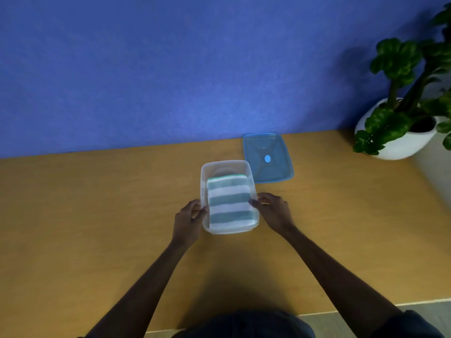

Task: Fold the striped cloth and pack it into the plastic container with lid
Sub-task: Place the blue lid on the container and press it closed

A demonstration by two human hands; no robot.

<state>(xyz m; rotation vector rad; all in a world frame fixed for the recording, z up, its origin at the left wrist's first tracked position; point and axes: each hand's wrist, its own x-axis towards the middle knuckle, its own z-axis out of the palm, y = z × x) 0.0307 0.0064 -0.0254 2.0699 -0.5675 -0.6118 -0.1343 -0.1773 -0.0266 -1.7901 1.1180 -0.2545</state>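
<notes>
The folded cloth (229,203), striped teal and white, lies flat inside the clear plastic container (225,164) at the middle of the wooden table. My left hand (189,219) grips the container's left wall, fingers curled over the rim. On the opposite side, my right hand (273,211) holds the right wall, with its fingertips at the rim beside the cloth. The translucent blue lid (267,158) rests flat on the table just behind and to the right of the container, apart from both hands.
A potted green plant in a white pot (400,137) stands at the far right corner. The blue wall (170,69) runs along the table's back edge. The table's front edge (366,304) shows at lower right.
</notes>
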